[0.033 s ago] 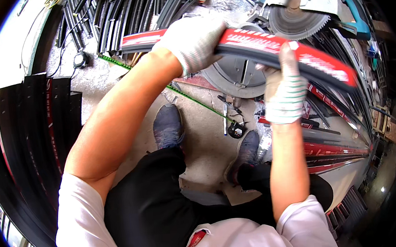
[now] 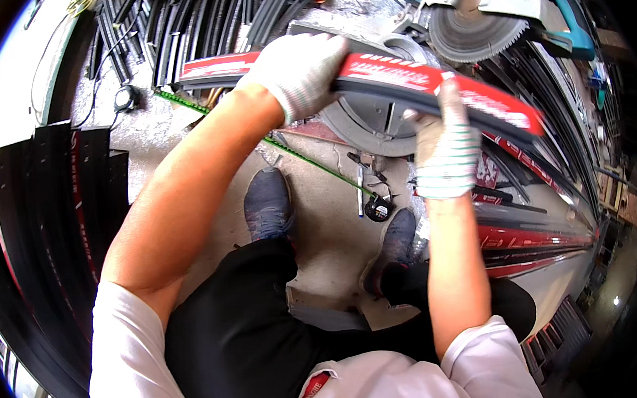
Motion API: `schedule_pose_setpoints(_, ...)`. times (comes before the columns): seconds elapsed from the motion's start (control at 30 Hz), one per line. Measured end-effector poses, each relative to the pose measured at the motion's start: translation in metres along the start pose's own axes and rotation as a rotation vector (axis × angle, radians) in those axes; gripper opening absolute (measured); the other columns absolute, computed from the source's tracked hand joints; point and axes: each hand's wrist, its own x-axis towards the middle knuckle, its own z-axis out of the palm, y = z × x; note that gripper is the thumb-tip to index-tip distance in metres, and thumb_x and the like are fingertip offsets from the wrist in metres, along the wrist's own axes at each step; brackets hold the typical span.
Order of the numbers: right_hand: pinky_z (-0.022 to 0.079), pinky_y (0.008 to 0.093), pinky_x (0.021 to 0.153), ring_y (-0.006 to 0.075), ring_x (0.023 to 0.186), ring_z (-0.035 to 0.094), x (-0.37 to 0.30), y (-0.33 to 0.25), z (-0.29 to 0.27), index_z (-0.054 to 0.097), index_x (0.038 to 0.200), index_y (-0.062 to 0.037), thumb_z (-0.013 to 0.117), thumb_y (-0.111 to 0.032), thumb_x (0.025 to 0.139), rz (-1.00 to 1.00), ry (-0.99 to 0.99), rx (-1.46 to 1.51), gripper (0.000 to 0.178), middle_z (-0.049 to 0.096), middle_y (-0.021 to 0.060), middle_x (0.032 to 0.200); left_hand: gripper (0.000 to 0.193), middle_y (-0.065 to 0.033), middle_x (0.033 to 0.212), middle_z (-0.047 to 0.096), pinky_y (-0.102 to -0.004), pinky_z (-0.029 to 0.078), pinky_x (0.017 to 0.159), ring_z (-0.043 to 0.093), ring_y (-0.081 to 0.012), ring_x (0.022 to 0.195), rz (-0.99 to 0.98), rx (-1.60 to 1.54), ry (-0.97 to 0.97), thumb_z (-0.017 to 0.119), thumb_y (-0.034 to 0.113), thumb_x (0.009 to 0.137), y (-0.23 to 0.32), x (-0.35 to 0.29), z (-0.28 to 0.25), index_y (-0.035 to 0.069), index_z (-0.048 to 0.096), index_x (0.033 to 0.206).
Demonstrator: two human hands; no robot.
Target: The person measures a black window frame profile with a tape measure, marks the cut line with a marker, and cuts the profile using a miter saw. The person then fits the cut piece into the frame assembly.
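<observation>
I have the red-and-black profile (image 2: 393,80) slanting far-left to near-right, left hand (image 2: 298,73) curled over its left half, right hand (image 2: 446,142) gripping nearer its right end.

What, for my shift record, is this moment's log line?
left hand: holds red-black profile | right hand: holds same profile | tape measure: near right shoe

White knitted gloves (image 2: 293,63) are worn on both hands (image 2: 445,131), their ribbed cuffs (image 2: 447,180) ringed with thin stripes, plainly green on the right one. The right glove is greyed at the fingers. The body is covered by a pale, faintly pinkish shirt (image 2: 396,393) with short, loose sleeves (image 2: 130,337); a small red patch (image 2: 316,388) with pale lettering is shown at its front. Plain black trousers (image 2: 233,343) are worn, with dark blue-grey shoes (image 2: 267,196), the left visibly laced.
</observation>
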Motion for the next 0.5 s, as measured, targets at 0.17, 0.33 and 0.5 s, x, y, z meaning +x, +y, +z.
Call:
schedule_pose_setpoints(0.17, 0.056, 0.0295, 0.064, 0.0137, 0.092, 0.067, -0.003, 0.091, -0.068, 0.064, 0.119, -0.0192, 0.085, -0.033, 0.092, 0.44, 0.217, 0.245, 0.036, 0.07, -0.002, 0.106, 0.051, -0.0153, 0.11, 0.069, -0.0463, 0.054, 0.093, 0.068, -0.0361, 0.109, -0.063, 0.201, -0.307, 0.087, 0.036, 0.082, -0.021, -0.024, 0.049, 0.007, 0.061, 0.116)
schedule_pose_setpoints(0.33, 0.05, 0.0293, 0.064, 0.0141, 0.076, 0.06, -0.001, 0.133, -0.075, 0.065, 0.114, -0.0191, 0.088, -0.036, 0.089, 0.529, 0.325, 0.296, 0.037, 0.067, -0.0041, 0.096, 0.057, -0.0149, 0.111, 0.067, -0.0454, 0.051, 0.095, 0.066, -0.0343, 0.111, -0.055, 0.268, -0.316, 0.087, 0.039, 0.083, -0.039, -0.029, 0.071, 0.007, 0.058, 0.121)
schedule_pose_setpoints(0.5, 0.048, 0.0294, 0.068, 0.0132, 0.081, 0.058, 0.011, 0.146, -0.083, 0.067, 0.109, -0.0211, 0.089, -0.032, 0.089, 0.593, 0.385, 0.326, 0.031, 0.066, -0.0052, 0.094, 0.064, -0.0152, 0.113, 0.068, -0.045, 0.051, 0.099, 0.065, -0.0339, 0.114, -0.077, 0.28, -0.273, 0.089, 0.046, 0.079, -0.05, -0.027, 0.062, 0.008, 0.059, 0.121)
